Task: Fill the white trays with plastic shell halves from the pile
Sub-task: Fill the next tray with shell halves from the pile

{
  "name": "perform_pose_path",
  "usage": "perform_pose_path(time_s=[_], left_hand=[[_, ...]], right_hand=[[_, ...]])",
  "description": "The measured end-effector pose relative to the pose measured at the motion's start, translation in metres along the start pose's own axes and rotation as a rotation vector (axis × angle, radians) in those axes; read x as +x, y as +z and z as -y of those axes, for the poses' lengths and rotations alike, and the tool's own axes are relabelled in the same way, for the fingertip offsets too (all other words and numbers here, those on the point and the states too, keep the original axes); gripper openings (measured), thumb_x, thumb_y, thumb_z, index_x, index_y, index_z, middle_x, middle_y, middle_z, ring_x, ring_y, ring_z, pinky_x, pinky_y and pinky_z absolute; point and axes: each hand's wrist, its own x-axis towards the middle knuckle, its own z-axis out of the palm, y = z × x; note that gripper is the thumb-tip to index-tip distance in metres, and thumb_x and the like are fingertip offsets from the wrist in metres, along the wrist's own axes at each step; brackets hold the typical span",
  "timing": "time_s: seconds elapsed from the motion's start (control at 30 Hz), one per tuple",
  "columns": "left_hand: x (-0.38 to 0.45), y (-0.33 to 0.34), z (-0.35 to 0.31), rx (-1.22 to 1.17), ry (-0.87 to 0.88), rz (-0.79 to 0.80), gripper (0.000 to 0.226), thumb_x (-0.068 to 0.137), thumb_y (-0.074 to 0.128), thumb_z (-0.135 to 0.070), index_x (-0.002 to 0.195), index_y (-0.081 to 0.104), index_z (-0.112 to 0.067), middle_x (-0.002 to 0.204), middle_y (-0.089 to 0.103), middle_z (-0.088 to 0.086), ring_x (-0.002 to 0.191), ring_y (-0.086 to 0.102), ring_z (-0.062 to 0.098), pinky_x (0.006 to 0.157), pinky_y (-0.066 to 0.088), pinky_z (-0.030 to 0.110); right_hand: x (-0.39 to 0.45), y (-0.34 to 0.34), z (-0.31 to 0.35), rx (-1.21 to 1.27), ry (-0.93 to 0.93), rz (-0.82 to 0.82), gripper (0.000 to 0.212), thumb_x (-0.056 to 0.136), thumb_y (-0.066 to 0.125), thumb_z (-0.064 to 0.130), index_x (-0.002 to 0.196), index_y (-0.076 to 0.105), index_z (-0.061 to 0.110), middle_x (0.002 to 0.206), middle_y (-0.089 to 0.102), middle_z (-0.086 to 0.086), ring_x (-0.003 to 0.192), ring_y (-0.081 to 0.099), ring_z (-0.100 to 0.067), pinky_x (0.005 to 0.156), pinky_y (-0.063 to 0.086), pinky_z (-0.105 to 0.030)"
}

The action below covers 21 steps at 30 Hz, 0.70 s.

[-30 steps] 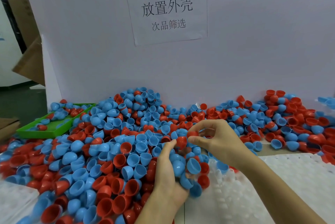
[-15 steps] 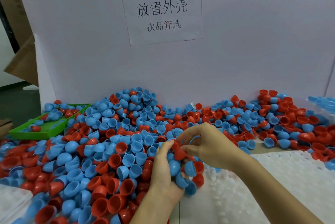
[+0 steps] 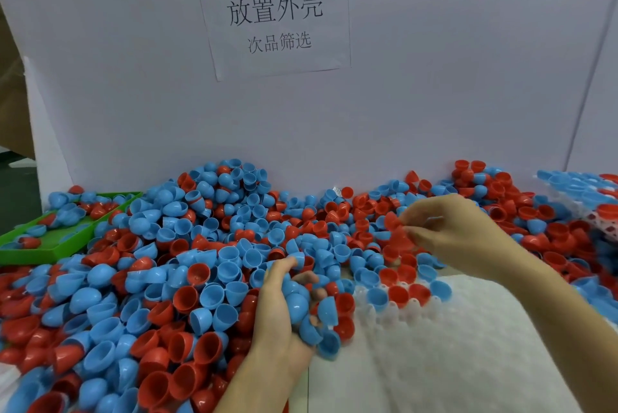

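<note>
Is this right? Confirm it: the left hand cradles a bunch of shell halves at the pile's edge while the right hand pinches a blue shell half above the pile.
Not quite. In the head view the right hand pinches a red shell half, not a blue one. The rest holds: the left hand cradles a bunch of shell halves at the edge of the pile.

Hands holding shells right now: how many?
2. The left hand cups several blue shell halves at the white tray edge; the right hand pinches one red shell half above the pile.
</note>
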Motion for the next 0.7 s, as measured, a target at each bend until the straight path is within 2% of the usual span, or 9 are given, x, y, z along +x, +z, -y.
perform_pose_path(time_s=[0.1,0.2,0.33,0.47,0.57,0.7], left_hand=[[0.001,-0.001,0.002,0.041,0.018,-0.001,0.023,0.070,0.074,-0.028,0.085,0.063,-0.016,0.063,0.063,0.003,0.046,0.054,0.015,0.034,0.039,0.020],[0.003,-0.003,0.003,0.077,0.038,-0.002,0.015,0.084,0.069,-0.027,0.092,0.063,-0.016,0.065,0.063,0.003,0.046,0.055,0.014,0.034,0.037,0.020],[0.002,-0.003,0.004,0.103,0.042,0.016,0.024,0.071,0.072,-0.030,0.088,0.065,-0.015,0.066,0.062,0.002,0.046,0.055,0.014,0.036,0.039,0.020],[0.001,-0.002,0.003,0.102,0.035,0.024,0.025,0.068,0.073,-0.031,0.087,0.067,-0.016,0.066,0.062,0.002,0.046,0.054,0.013,0.037,0.038,0.020],[0.001,-0.002,0.003,0.104,0.021,0.022,0.016,0.074,0.071,-0.030,0.066,0.072,-0.016,0.064,0.063,0.002,0.045,0.055,0.013,0.037,0.039,0.020],[0.003,-0.004,0.004,0.075,0.025,0.012,0.018,0.086,0.067,-0.027,0.073,0.070,-0.015,0.065,0.064,0.004,0.045,0.054,0.014,0.033,0.038,0.021]], right_hand=[[-0.010,-0.019,-0.034,-0.046,0.080,-0.048,0.015,0.089,0.071,0.017,0.091,0.073,0.031,0.087,0.070,0.018,0.081,0.067,-0.002,0.072,0.053,-0.017],[-0.019,-0.020,-0.061,-0.143,0.150,-0.032,0.015,0.089,0.071,0.016,0.088,0.074,0.030,0.080,0.070,0.016,0.075,0.067,-0.002,0.060,0.048,-0.013],[-0.023,-0.012,-0.076,-0.324,0.212,-0.002,0.011,0.088,0.072,0.014,0.083,0.078,0.022,0.070,0.067,0.014,0.061,0.064,-0.003,0.053,0.043,-0.012],[-0.020,-0.001,-0.080,-0.406,0.271,0.038,0.012,0.089,0.070,0.007,0.092,0.079,0.014,0.078,0.071,0.004,0.066,0.066,-0.009,0.062,0.056,-0.022],[-0.016,0.006,-0.083,-0.465,0.330,0.084,0.016,0.089,0.069,0.004,0.098,0.079,0.013,0.086,0.072,-0.002,0.071,0.067,-0.014,0.072,0.060,-0.030],[-0.013,0.019,-0.087,-0.545,0.358,0.167,0.031,0.086,0.071,0.000,0.111,0.076,0.018,0.102,0.071,-0.003,0.078,0.068,-0.015,0.074,0.061,-0.029]])
